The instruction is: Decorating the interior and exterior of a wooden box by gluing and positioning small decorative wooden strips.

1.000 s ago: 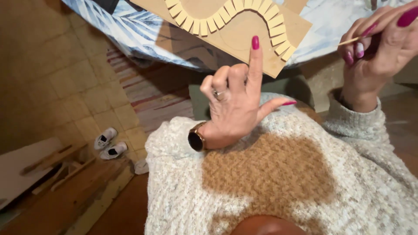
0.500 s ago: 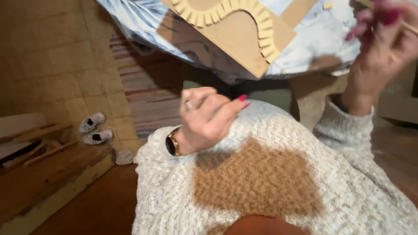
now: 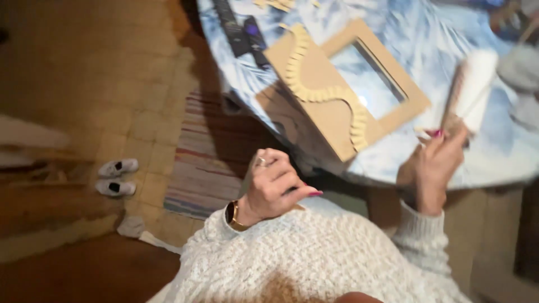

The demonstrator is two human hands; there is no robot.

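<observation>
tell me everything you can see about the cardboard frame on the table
The cardboard frame is a flat tan rectangle that looks like cardboard or thin board. It has a rectangular window cut in one half, showing the blue patterned tablecloth beneath. A wavy row of small pale tiles runs across its solid half. It lies flat and skewed near the table's edge; neither hand touches it. The picture is blurred.

Pr of white shoes (image 3: 115, 178) on tiled floor (image 3: 101, 95), striped rug (image 3: 196, 168), dark remotes (image 3: 241, 31) on tbl
</observation>
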